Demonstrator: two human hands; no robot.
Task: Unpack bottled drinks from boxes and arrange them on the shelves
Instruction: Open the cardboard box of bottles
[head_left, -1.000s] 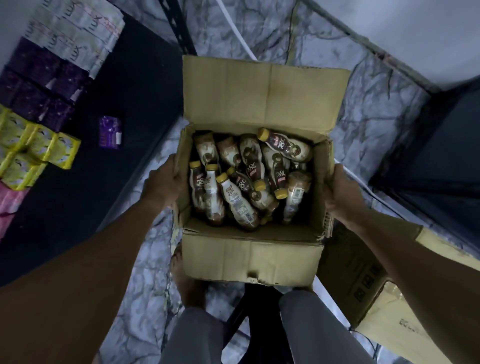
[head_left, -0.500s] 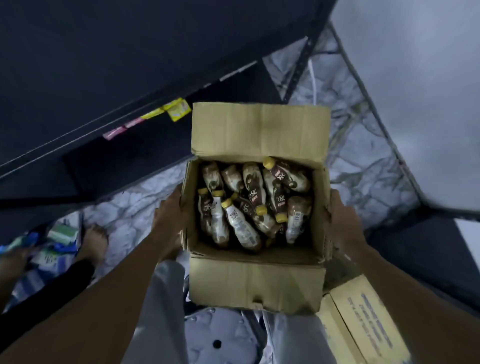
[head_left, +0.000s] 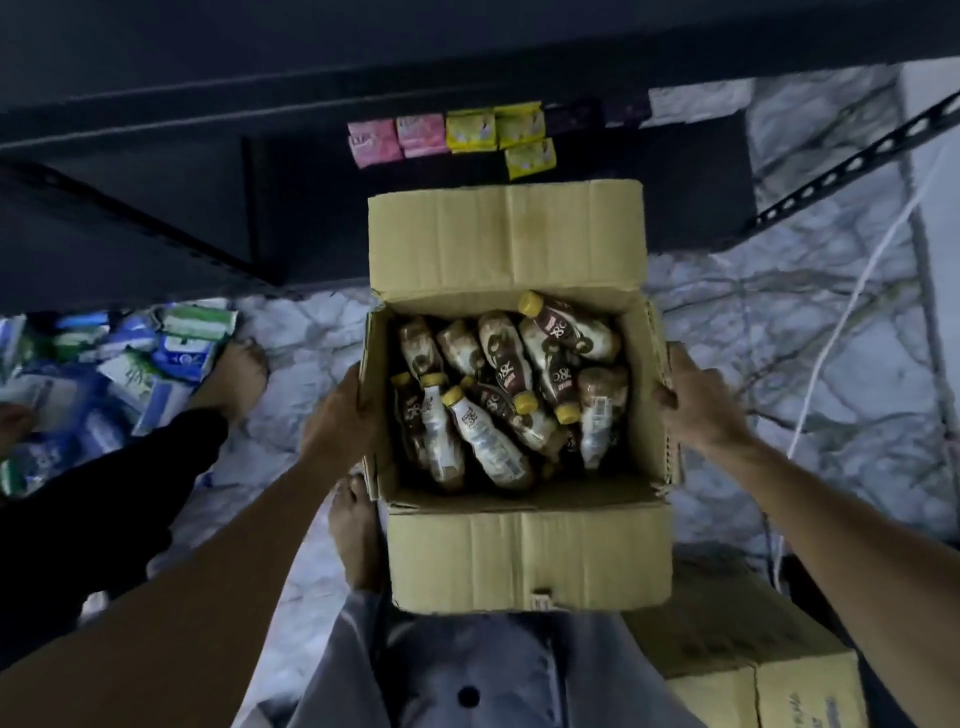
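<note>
An open cardboard box (head_left: 524, 561) is held up in front of me, its flaps folded out. Inside lie several brown and cream bottled drinks (head_left: 506, 400) with yellow caps, piled loosely on their sides. My left hand (head_left: 340, 415) grips the box's left wall and my right hand (head_left: 693, 405) grips its right wall, fingers curled over the edges. A dark metal shelf (head_left: 467, 218) stands just beyond the box.
Pink and yellow packets (head_left: 452, 132) sit on the shelf. Another person's bare foot (head_left: 236, 376) and dark trouser leg are at the left beside a heap of blue and green packs (head_left: 114, 358). More cardboard boxes (head_left: 753, 654) lie at lower right. A white cable (head_left: 852, 306) crosses the marbled floor.
My view has swung left with the box still in both hands. The shelf with packets now lies straight ahead, and the other person's foot and packs have come further into view.
</note>
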